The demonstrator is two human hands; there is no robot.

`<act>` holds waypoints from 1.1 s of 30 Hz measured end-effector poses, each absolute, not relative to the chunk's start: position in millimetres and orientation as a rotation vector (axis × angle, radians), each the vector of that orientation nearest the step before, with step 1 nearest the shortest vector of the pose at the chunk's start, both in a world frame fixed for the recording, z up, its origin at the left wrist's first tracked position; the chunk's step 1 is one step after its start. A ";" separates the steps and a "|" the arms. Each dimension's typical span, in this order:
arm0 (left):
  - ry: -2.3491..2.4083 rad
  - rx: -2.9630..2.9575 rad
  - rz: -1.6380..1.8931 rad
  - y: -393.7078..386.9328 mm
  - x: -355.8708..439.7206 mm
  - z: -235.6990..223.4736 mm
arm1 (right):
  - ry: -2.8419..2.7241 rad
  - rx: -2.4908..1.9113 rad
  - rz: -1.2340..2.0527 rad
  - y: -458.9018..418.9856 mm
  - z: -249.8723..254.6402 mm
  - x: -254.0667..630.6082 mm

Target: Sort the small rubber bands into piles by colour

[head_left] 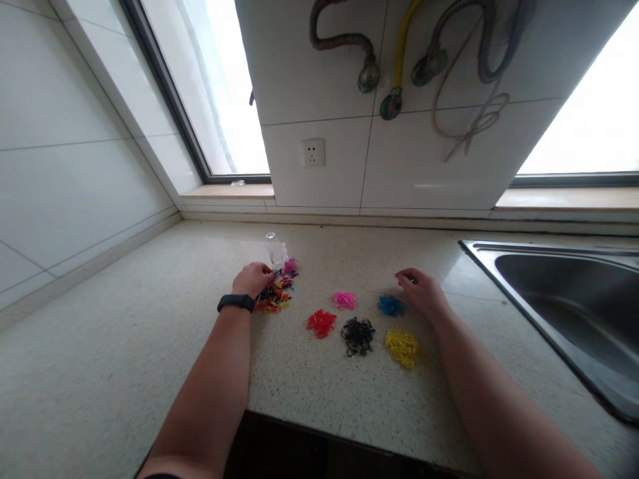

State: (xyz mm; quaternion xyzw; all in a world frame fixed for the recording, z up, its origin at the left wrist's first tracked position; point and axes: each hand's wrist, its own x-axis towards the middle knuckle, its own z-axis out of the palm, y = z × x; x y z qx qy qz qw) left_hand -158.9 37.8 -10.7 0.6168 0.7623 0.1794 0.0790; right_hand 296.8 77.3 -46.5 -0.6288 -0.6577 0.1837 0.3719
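My left hand point(253, 279), with a dark wristband, is at the mixed pile of small coloured elastic bands point(275, 294). Its fingertips are pinched together at the pile's upper edge; whatever they hold is too small to make out. My right hand point(420, 290) hovers or rests just beyond the blue elastic bands point(391, 305), fingers curled and pinched, their content hidden. Between my hands lie sorted heaps: pink bands point(345, 300), red bands point(321, 323), black bands point(358, 336) and yellow bands point(402, 348). Behind the mixed pile is a see-through plastic container point(274, 249).
A steel sink point(574, 293) is set into the speckled countertop point(309, 386) at the right. The tiled wall point(319, 189) behind carries a socket point(313, 153), hoses and a yellow pipe point(400, 53). The counter's front edge is near my forearms.
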 end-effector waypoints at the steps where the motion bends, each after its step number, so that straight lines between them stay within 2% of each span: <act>1: 2.278 1.845 0.544 37.9 -158.8 -11.1 | -1.688 -1.612 0.470 77.4 -46.7 296.8; 21: 1.916 1.802 1.076 40.9 -149.7 -7.2 | -1.713 -1.589 0.458 77.9 -49.1 297.4; 33: 1.930 1.759 1.051 42.5 -155.2 -11.4 | -1.740 -1.630 0.478 77.3 -48.3 296.2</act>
